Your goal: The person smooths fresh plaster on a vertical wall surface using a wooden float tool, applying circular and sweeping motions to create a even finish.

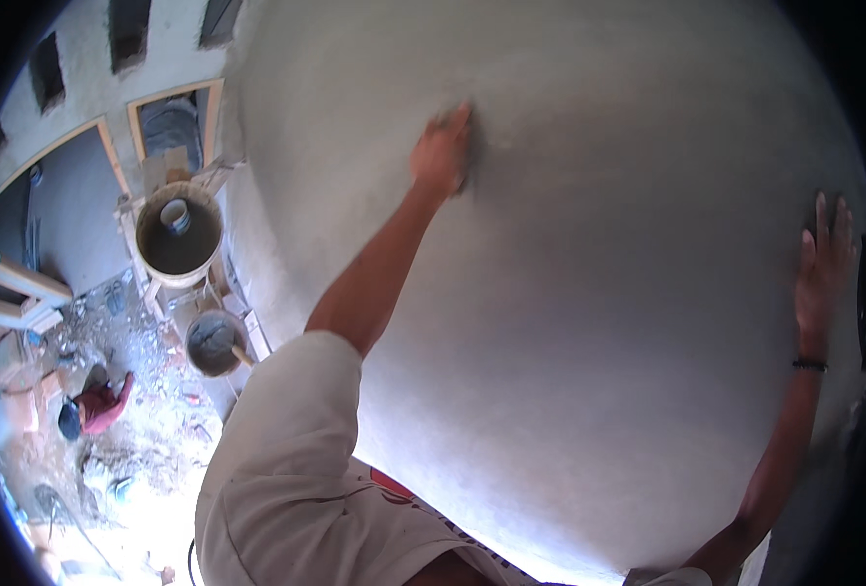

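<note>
A broad grey plastered wall (550,322) fills most of the head view. My left hand (440,156) is pressed to its upper part, with the fingers closed round something flat and dark. Only a thin dark edge of that thing shows beside the fingers, so its kind is hidden. Far to the right, my right hand (822,273) lies against the plaster near the wall's edge, fingers stretched out and holding nothing. A dark beaded bracelet (810,365) circles the right wrist.
At left, a large bucket (181,278) of dark liquid holds a small cup (174,217). Below it stands a smaller bucket (197,366) with grey mortar and a wooden-handled tool. Far below, a person in a red top (101,405) bends over rubble-strewn ground. Wooden frames (111,161) edge the openings.
</note>
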Demonstrator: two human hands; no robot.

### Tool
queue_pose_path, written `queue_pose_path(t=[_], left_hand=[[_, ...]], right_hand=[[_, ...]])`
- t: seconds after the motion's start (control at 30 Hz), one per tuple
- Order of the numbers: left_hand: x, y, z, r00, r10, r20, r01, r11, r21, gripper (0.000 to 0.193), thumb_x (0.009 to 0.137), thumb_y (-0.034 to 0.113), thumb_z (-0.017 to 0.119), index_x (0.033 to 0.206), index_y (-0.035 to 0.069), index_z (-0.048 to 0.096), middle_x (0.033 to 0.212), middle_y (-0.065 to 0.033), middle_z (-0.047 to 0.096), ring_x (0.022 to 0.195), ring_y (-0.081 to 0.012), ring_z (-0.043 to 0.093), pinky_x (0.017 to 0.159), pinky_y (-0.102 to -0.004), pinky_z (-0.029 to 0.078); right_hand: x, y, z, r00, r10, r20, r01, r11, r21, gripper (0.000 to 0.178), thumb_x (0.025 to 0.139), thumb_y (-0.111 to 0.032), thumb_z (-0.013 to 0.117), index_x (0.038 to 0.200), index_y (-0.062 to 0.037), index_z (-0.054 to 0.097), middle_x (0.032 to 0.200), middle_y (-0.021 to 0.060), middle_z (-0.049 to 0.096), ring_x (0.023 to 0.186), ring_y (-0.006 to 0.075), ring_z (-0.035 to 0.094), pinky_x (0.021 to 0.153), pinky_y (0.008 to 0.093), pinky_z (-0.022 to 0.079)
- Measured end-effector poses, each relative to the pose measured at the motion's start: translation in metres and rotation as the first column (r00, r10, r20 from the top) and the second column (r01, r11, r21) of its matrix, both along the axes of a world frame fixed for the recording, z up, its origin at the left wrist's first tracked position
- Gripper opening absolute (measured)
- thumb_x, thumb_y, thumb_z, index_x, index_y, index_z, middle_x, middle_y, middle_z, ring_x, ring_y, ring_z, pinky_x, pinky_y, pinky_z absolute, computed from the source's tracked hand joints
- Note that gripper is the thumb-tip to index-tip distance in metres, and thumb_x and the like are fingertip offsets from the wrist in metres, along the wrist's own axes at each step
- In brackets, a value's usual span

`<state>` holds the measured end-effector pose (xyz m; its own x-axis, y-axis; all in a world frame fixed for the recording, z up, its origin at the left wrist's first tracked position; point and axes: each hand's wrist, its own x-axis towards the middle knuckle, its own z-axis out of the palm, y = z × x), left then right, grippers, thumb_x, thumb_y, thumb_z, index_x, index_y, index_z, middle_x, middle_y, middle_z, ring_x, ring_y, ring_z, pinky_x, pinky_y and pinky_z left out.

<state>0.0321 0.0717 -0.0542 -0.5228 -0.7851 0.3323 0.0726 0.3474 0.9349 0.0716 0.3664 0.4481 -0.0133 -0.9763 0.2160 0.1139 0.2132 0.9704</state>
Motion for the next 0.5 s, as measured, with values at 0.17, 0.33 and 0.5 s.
queue_pose_path(t=[0.17, 0.33, 0.5], left_hand=[[0.058, 0.121, -0.085, 0.979, -0.185, -0.086, 0.203, 0.917, 0.342, 0.047, 0.095, 0.023, 0.055, 0.139, 0.037, 0.048, 0.106, -0.0177, 0.058, 0.095, -0.0341, 0.062, 0.08, -0.0428, 0.052], [0.018, 0.053, -0.026, 0.989, 0.004, -0.145, -0.022, 0.993, -0.116, 0.051, 0.091, 0.019, 0.057, 0.138, 0.037, 0.049, 0.107, -0.0154, 0.059, 0.094, -0.0342, 0.062, 0.079, -0.0439, 0.054], [0.029, 0.017, -0.074, 0.988, -0.132, 0.086, 0.105, 0.959, 0.265, 0.049, 0.097, 0.021, 0.051, 0.143, 0.033, 0.041, 0.132, -0.0195, 0.052, 0.115, -0.0376, 0.056, 0.092, -0.0475, 0.05]], right_hand=[[0.009, 0.003, 0.01, 0.998, -0.051, 0.026, 0.051, 0.999, -0.001, 0.048, 0.106, -0.04, 0.03, 0.149, -0.0235, 0.037, 0.155, 0.011, 0.032, 0.144, 0.0294, 0.029, 0.116, 0.0471, 0.027], [0.013, -0.019, -0.016, 0.974, -0.22, -0.052, 0.222, 0.974, 0.035, 0.052, 0.104, -0.042, 0.036, 0.151, -0.0207, 0.034, 0.156, 0.0121, 0.03, 0.145, 0.0285, 0.027, 0.117, 0.0491, 0.025], [0.006, -0.107, -0.177, 0.953, -0.283, 0.111, 0.26, 0.948, 0.182, 0.062, 0.097, -0.044, 0.049, 0.152, -0.0226, 0.029, 0.159, 0.0106, 0.025, 0.145, 0.0297, 0.025, 0.116, 0.0515, 0.024]])
